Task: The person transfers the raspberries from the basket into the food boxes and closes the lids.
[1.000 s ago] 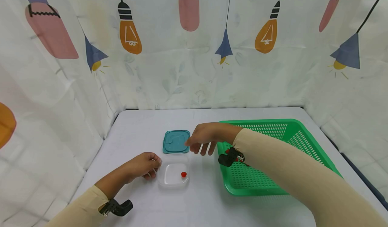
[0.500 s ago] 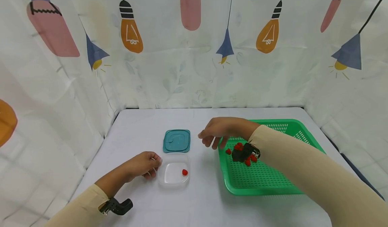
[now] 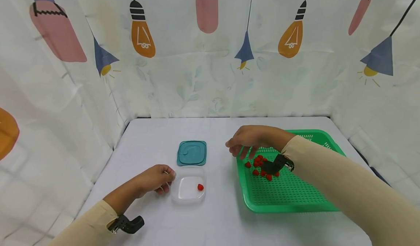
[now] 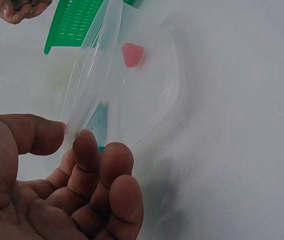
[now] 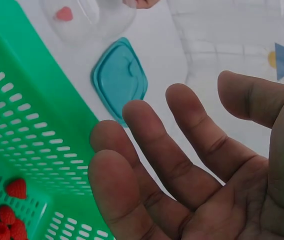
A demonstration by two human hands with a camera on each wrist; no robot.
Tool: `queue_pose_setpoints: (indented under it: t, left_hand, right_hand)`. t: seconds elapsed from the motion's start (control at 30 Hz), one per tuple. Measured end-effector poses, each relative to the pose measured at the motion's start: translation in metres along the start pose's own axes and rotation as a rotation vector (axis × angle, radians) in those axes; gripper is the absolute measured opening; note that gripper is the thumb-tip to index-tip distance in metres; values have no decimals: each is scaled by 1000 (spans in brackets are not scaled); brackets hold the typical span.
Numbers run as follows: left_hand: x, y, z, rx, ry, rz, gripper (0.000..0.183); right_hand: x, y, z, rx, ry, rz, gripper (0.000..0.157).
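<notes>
My left hand (image 3: 156, 180) pinches the left rim of a clear plastic container (image 3: 187, 193) between thumb and forefinger, as the left wrist view shows. One red raspberry (image 3: 200, 187) lies inside the container, towards its right side. My right hand (image 3: 251, 139) hovers over the left rear rim of a green basket (image 3: 295, 208), fingers loosely bent and apart, holding nothing in the right wrist view. Several raspberries (image 5: 16, 188) sit on the basket's floor, below my right wrist and partly hidden by the wrist camera in the head view.
A teal square lid (image 3: 191, 153) lies flat just behind the container. White cloth covers the table (image 3: 157, 136), and a printed curtain (image 3: 197, 81) hangs behind and at both sides.
My right hand has moved right, from above the lid's edge to the basket's rim, uncovering the lid and more of the raspberries. The left hand keeps its place on the container.
</notes>
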State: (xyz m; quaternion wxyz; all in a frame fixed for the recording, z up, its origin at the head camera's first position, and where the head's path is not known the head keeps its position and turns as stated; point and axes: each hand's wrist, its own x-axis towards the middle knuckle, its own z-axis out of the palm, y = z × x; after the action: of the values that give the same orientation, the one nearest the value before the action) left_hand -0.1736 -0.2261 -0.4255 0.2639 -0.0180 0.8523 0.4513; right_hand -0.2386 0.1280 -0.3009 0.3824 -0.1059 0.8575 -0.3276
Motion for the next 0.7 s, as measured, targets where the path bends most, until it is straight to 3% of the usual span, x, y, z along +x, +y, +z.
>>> queue_pose_setpoints:
  t: [0.3, 0.7]
  left_hand:
    - [-3, 3, -1, -5, -15, 4, 22]
    - [-2, 2, 1, -4, 7, 0, 20]
  right_hand:
    - [-9, 20, -13, -2, 4, -24, 38]
    - [-18, 42, -17, 29, 22, 29, 49]
